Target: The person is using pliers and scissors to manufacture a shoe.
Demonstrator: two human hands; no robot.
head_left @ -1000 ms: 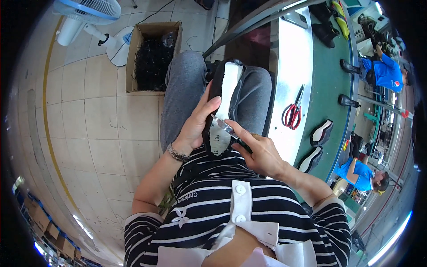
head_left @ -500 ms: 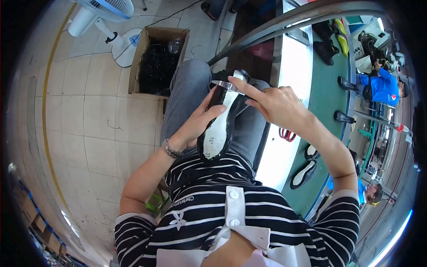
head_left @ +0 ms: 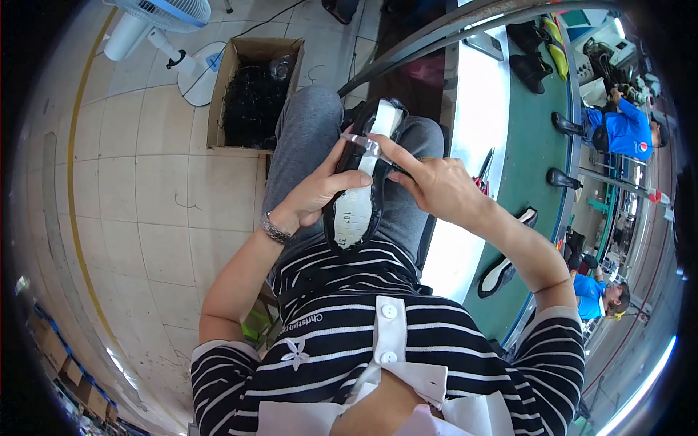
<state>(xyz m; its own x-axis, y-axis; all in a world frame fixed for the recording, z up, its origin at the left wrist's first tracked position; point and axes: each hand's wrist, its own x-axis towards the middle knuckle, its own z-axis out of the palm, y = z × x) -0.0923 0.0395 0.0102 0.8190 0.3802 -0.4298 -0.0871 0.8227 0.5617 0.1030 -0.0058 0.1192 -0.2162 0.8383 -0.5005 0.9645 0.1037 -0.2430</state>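
A black shoe upper on its last, white sole side up (head_left: 352,212), lies over my lap with its narrower end pointing away from me. My left hand (head_left: 320,190) is closed around its left side, the thumb pressed across the white sole. A hammer with a shiny metal head (head_left: 370,145) sits over the narrow middle of the sole. My right hand (head_left: 443,187) grips its dark handle, index finger stretched along toward the head. Most of the handle is hidden by the fingers.
At left stand a cardboard box (head_left: 215,120) of black scraps and a white fan (head_left: 163,22). To my right are a metal bench edge (head_left: 454,251), red-handled scissors (head_left: 481,183) and a green work surface (head_left: 534,142) with several shoes. People in blue (head_left: 627,131) sit beyond.
The hammer head has shifted slightly left and turned on the sole. My right hand has moved a little down and left. My left hand still holds the shoe.
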